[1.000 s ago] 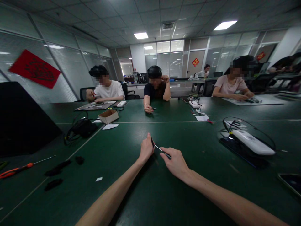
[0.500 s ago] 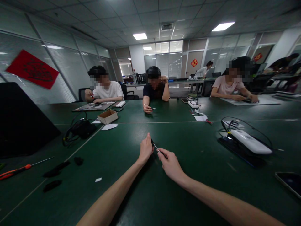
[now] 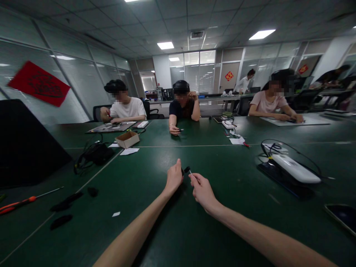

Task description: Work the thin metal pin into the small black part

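A small black thin-pinned object (image 3: 187, 170) is gripped by the left hand (image 3: 174, 177), the narrowly pinched right hand (image 3: 202, 192) at its tip, above a dark green tabletop (image 3: 155, 230).

Your small tool (image 3: 187, 170) shows a black grip and a thin silver shaft against the dark green tabletop (image 3: 222, 211), crossed by pale seam lines (image 3: 194, 145). Off to your left lie an orange-and-black screwdriver (image 3: 16, 205) with a silver shaft and a tan cardboard box (image 3: 127, 141), and a red banner (image 3: 39, 83) with a darker pattern hangs on the wall beyond. To your right, you have a white case (image 3: 295, 168) on a black slab (image 3: 278, 178), while across the table you see a white T-shirt (image 3: 128, 109) and a pale pink one (image 3: 268, 102).
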Demonstrator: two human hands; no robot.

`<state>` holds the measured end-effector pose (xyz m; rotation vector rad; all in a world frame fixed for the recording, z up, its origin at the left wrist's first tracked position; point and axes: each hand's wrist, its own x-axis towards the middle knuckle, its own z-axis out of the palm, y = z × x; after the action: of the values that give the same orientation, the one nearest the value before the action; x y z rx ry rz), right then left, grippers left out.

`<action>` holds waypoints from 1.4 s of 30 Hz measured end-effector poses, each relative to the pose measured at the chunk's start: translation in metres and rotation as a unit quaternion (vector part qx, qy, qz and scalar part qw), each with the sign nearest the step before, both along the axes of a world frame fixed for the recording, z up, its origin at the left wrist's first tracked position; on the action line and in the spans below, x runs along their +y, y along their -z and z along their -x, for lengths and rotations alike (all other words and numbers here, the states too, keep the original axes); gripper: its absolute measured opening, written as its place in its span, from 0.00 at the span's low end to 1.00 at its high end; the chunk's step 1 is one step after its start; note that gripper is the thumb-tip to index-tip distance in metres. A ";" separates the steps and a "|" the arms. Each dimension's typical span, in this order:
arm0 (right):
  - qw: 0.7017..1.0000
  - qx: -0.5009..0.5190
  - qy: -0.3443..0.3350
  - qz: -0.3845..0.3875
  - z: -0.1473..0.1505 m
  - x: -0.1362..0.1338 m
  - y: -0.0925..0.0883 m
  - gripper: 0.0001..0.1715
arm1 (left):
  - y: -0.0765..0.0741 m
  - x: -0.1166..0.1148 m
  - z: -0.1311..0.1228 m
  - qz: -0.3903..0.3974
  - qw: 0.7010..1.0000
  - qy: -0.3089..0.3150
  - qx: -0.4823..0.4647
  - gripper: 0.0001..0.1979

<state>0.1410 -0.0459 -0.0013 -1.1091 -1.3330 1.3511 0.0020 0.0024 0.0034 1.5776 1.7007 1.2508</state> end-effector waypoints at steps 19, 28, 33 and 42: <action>0.961 -0.186 0.132 -0.155 -0.092 0.067 -0.016 0.25 | -0.008 -0.006 0.005 0.048 0.950 0.079 -0.297 0.20; 0.903 -0.314 0.019 -0.292 -0.075 0.040 -0.026 0.18 | -0.055 -0.035 0.031 -0.071 0.980 0.164 0.089 0.09; 0.891 -0.332 0.002 -0.310 -0.077 0.037 -0.026 0.17 | -0.061 -0.056 0.037 0.012 0.931 0.228 0.284 0.17; 0.876 -0.361 -0.003 -0.320 -0.078 0.035 -0.030 0.16 | -0.045 -0.042 0.022 0.040 0.897 0.210 0.387 0.12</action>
<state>0.2188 -0.0114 0.0288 -1.1542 -2.1124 0.3786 -0.0195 -0.0393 0.0488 2.4173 1.6343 0.3267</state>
